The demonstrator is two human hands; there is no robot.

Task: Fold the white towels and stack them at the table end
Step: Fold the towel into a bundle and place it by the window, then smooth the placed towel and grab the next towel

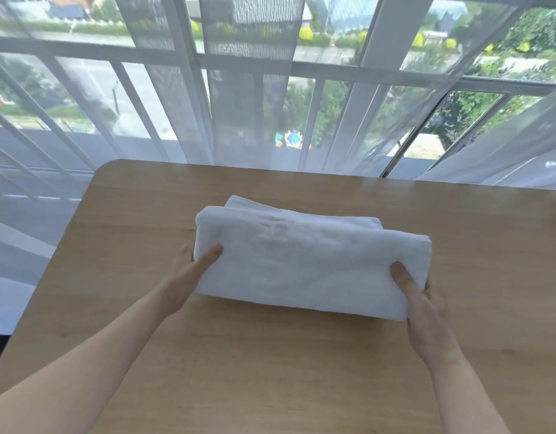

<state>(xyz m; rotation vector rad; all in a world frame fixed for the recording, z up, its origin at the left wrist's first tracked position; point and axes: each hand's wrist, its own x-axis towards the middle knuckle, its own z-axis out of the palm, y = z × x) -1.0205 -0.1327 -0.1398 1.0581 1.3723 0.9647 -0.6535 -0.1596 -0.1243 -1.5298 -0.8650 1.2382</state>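
A folded white towel (308,264) is held in both hands near the far edge of the table (270,371), just above or on a second folded towel (301,209) whose edge shows behind it. The left hand (192,270) pinches its left end, thumb on top; the right hand (417,305) grips the right end likewise. Two towels are in view, both folded. The stacking looks nearly done; whether the top one has settled, I cannot tell. Sheer curtains (245,89) hang beyond.
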